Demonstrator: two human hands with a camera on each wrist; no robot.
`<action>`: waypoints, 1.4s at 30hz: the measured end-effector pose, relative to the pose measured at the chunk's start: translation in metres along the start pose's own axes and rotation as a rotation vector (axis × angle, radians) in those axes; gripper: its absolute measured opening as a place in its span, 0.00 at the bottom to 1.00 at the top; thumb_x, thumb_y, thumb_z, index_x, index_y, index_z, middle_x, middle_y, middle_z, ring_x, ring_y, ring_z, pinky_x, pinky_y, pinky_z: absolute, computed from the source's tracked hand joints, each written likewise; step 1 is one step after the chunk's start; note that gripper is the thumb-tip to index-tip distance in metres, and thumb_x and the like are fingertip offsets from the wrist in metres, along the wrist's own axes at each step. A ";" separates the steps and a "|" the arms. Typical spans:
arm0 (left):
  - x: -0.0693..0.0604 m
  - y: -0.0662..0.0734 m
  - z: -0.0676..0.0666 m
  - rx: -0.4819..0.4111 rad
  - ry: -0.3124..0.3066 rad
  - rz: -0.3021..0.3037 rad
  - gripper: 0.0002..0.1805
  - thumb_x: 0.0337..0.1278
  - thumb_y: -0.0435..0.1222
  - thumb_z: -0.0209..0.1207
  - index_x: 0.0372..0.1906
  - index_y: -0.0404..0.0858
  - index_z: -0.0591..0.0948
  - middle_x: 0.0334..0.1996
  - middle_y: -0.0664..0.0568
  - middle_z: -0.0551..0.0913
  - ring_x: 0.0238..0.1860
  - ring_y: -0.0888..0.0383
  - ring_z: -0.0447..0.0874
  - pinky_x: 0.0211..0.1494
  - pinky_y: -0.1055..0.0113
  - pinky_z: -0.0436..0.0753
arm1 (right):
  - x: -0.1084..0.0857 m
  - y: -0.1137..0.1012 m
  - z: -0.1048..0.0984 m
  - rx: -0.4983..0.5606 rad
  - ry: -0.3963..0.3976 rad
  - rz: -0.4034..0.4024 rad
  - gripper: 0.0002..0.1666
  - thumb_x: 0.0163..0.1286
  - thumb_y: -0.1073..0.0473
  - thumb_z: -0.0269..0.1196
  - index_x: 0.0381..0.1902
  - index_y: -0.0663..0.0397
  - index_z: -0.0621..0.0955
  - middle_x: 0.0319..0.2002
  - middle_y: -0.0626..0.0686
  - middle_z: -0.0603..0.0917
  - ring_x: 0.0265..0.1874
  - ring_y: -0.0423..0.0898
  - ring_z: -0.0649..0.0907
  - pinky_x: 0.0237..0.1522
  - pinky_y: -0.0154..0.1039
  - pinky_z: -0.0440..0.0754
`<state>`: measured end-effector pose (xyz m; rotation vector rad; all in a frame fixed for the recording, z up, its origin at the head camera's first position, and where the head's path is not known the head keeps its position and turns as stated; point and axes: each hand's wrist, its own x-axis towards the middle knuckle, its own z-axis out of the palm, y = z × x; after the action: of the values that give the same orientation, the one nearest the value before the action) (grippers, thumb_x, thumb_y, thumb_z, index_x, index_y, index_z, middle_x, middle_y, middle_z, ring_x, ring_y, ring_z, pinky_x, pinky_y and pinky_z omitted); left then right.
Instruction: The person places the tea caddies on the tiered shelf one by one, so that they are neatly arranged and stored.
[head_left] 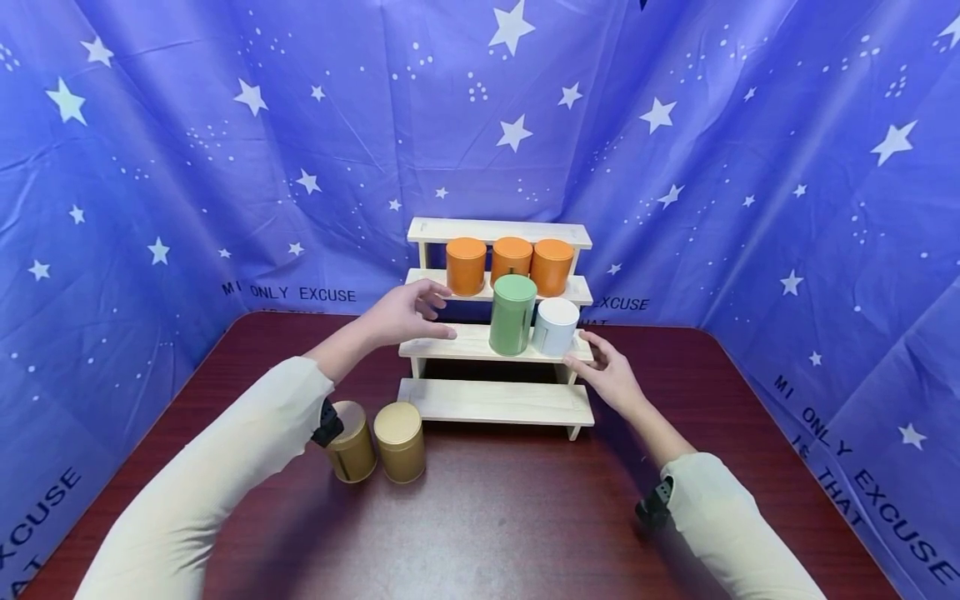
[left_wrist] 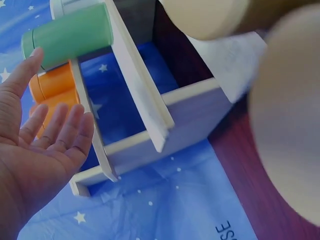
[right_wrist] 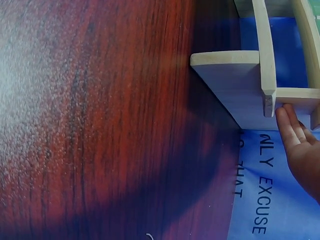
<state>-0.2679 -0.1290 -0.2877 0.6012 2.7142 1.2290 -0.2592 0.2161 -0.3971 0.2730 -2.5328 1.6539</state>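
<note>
A pale wooden stepped rack [head_left: 495, 402] stands on the table. On one of its middle steps are a tall green canister [head_left: 513, 317] and a shorter white canister [head_left: 557, 327]. My left hand [head_left: 408, 315] hovers left of the green canister, apart from it, fingers spread and slightly bent; its palm [left_wrist: 45, 165] shows bare in the left wrist view. At that step's right end is my right hand [head_left: 611, 375], beside the white canister. Its fingers [right_wrist: 290, 127] look fairly straight near the rack's side; whether they touch rack or canister, I cannot tell.
Three orange canisters [head_left: 466, 267] stand in a row one step higher. Two gold canisters [head_left: 400, 443] stand on the dark red table [head_left: 495, 533], left of the rack's front, below my left forearm. A blue star-patterned curtain [head_left: 337, 150] surrounds the back and sides.
</note>
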 end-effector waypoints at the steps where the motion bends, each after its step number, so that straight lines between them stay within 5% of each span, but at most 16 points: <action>1: -0.002 -0.002 -0.002 0.005 -0.002 0.002 0.36 0.43 0.42 0.71 0.59 0.39 0.71 0.53 0.43 0.77 0.53 0.45 0.79 0.56 0.55 0.79 | 0.002 0.004 0.000 0.000 0.003 0.001 0.38 0.62 0.60 0.65 0.67 0.63 0.64 0.55 0.70 0.76 0.31 0.29 0.79 0.35 0.23 0.79; 21: -0.056 -0.053 -0.030 0.039 -0.013 0.007 0.34 0.42 0.43 0.72 0.56 0.37 0.74 0.51 0.41 0.79 0.50 0.48 0.80 0.55 0.55 0.79 | 0.002 0.012 0.001 -0.018 0.016 -0.020 0.38 0.62 0.58 0.65 0.67 0.61 0.65 0.55 0.70 0.77 0.32 0.30 0.80 0.35 0.23 0.79; 42: -0.101 -0.087 -0.015 0.062 -0.099 0.036 0.30 0.40 0.45 0.72 0.50 0.37 0.78 0.46 0.47 0.82 0.46 0.54 0.80 0.53 0.53 0.78 | 0.004 0.011 0.001 -0.022 0.020 -0.024 0.37 0.61 0.59 0.66 0.66 0.62 0.66 0.54 0.69 0.77 0.32 0.30 0.80 0.35 0.24 0.79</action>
<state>-0.2063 -0.2311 -0.3493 0.7017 2.6794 1.0954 -0.2651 0.2195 -0.4067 0.2826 -2.5214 1.6104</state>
